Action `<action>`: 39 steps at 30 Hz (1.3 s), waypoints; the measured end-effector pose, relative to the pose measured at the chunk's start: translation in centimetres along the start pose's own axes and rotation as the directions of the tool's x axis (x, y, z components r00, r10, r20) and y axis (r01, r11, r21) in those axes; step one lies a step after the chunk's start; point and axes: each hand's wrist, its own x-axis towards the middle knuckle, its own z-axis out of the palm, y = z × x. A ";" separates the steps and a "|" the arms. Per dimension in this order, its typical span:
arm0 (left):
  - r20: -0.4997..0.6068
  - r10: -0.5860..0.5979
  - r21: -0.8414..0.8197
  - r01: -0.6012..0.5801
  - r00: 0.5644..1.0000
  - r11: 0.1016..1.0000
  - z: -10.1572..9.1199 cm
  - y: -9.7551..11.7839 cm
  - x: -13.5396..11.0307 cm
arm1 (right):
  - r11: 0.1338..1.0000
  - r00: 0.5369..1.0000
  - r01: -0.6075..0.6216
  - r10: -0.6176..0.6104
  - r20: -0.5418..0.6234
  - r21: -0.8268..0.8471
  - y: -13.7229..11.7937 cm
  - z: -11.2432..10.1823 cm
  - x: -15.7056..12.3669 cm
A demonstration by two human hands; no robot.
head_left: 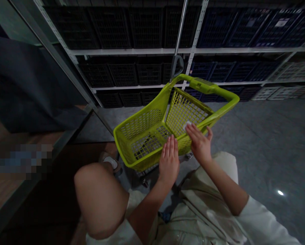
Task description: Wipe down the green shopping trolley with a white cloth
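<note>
A yellow-green plastic shopping cart (139, 114) with grid walls stands in front of my knees. My left hand (170, 161) lies over its near rim, fingers stretched out and side by side; the thumb is hidden. Higher up along the same side, my right hand (199, 141) reaches over the rim toward the slanted grid panel (184, 110). Under its fingertips is a small white wipe (187, 125), partly covered by the fingers. The cart's basket holds nothing that I can make out. A thick handle (206, 86) loops round the cart's far right end.
Behind the cart, a white-framed shelf rack (134, 51) holds dark crates (144, 29). A metal pole (181, 27) with a grey grip rises from the cart's corner. On the left stands a wooden-topped bench (4, 197) with dark fabric (32, 88). Grey floor (275, 143) extends right.
</note>
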 end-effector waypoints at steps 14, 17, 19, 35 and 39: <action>-0.002 -0.016 -0.081 0.015 1.000 0.997 0.0 0.1 -0.1 | 0.983 0.982 -0.163 0.153 -0.113 -0.080 6.4 -1.3 1.7; -0.004 -0.011 -0.103 0.010 1.000 0.995 -0.2 0.0 -0.1 | 1.000 1.000 0.004 -0.004 0.017 0.005 0.5 -0.4 0.1; -0.002 -0.004 -0.110 0.004 1.000 0.994 -0.2 -0.1 -0.1 | 0.987 0.983 0.135 -0.144 0.115 0.086 -2.0 -0.3 -0.6; -0.017 -0.006 -0.112 0.004 1.000 0.994 0.0 -0.1 0.0 | 0.997 0.992 0.055 -0.060 0.112 0.046 -1.0 -0.5 -0.4; 0.003 -0.005 -0.081 0.005 1.000 0.997 0.0 -0.3 0.0 | 0.974 0.956 0.203 -0.219 0.194 0.098 -0.6 -1.1 -0.5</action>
